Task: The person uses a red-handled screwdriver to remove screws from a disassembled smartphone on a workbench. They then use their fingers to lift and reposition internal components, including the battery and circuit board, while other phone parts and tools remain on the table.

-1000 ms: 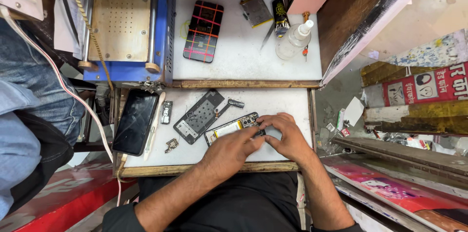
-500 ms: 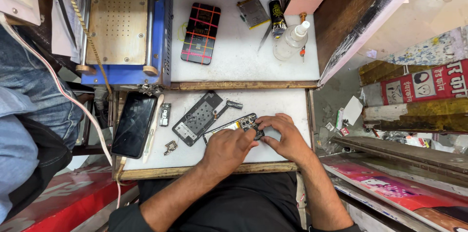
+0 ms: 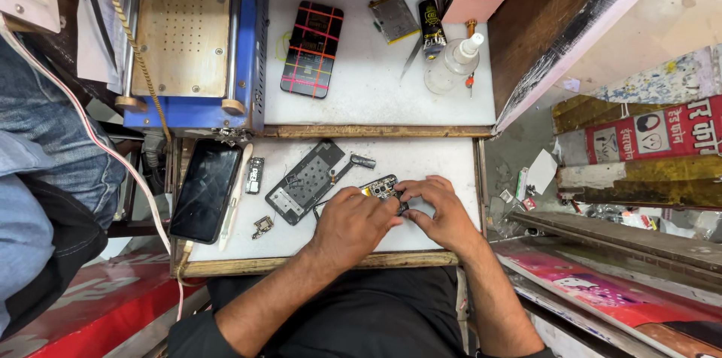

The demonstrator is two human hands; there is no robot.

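both hands sit low on the white board (image 3: 444, 155), close to its wooden front edge. the left hand (image 3: 350, 226) and the right hand (image 3: 444, 215) meet over a small phone part (image 3: 383, 188). the fingers of both hands are bent and pinch the part between their tips. the part lies on the board, a bit right of the middle, and most of it is hidden under the fingers.

just left of the part lies an open phone back (image 3: 304, 181), tilted. a small metal piece (image 3: 363, 161) lies just above the hands. further left are a tiny chip (image 3: 262, 226), a small black part (image 3: 255, 174) and a thin white stick (image 3: 235, 196). a black phone (image 3: 204, 190) hangs over the left edge of the board, with a cable in its bottom end.

there is a bare strip of board on the right, between the right hand and the right edge. the space left of the hands is crowded.

past the wooden bar at the top is a second white board. on it lie a phone with red lines (image 3: 312, 48), a battery (image 3: 394, 18), a clear bottle (image 3: 453, 65) and a blue machine (image 3: 192, 42). the middle of that board is bare.
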